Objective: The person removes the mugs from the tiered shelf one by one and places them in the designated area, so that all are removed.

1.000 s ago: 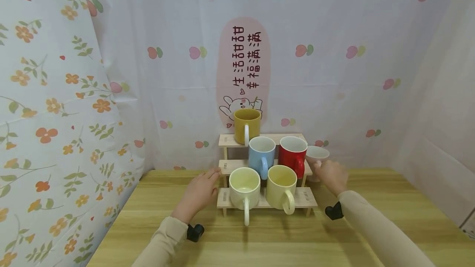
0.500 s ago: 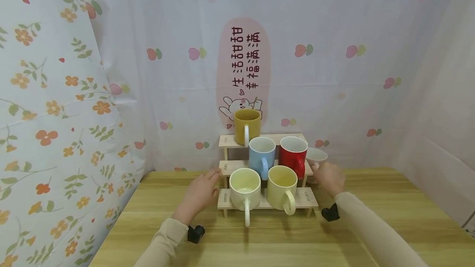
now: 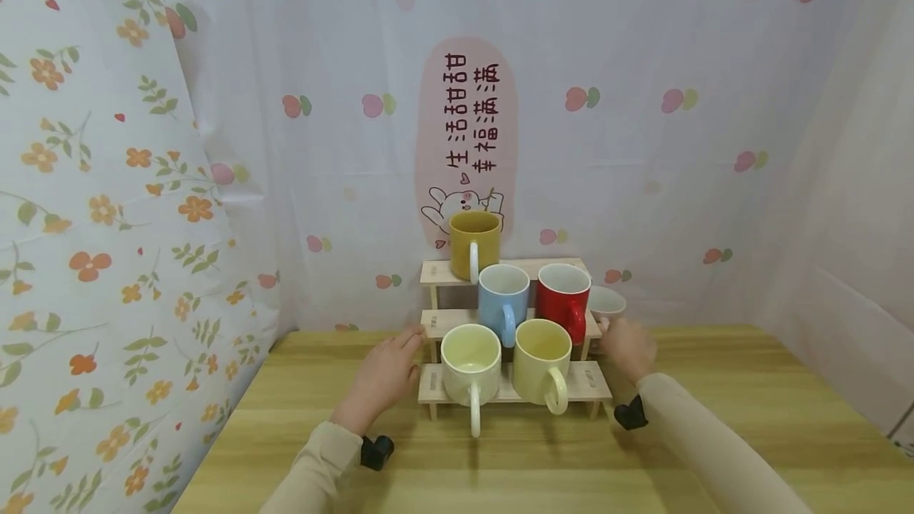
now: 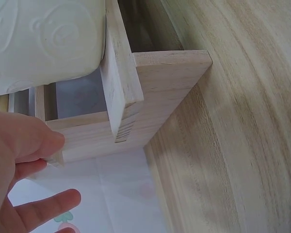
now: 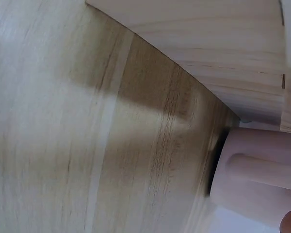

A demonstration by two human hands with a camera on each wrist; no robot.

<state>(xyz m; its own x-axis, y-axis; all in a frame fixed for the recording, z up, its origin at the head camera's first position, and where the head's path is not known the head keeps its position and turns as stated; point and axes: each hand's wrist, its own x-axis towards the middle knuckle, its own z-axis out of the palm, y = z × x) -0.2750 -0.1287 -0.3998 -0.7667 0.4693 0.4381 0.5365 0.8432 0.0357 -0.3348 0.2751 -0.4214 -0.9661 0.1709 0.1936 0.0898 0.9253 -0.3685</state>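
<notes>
My left hand (image 3: 388, 367) is at the left end of the three-tier wooden rack (image 3: 431, 373). In the left wrist view its thumb (image 4: 52, 141) and forefinger pinch a shelf's end, while the other fingers spread apart. Beyond the rack's right side, my right hand (image 3: 630, 347), blurred, holds a pale pink mug (image 3: 607, 301) at its handle side. The right wrist view shows that mug's handle (image 5: 266, 171) and base close to the tabletop, with a fingertip (image 5: 290, 222) at the frame's edge. The red mug and rack partly hide it in the head view.
On the rack stand a mustard mug (image 3: 474, 243) on top, blue (image 3: 496, 300) and red (image 3: 553, 301) mugs in the middle, and cream (image 3: 464, 375) and yellow (image 3: 535, 375) mugs below. The wooden table (image 3: 500, 474) meets a patterned curtain (image 3: 343, 141) behind.
My right hand and the pink mug have shifted left, closer to the rack, and the mug's rim sits slightly lower in view. My left hand and the other mugs stay put.
</notes>
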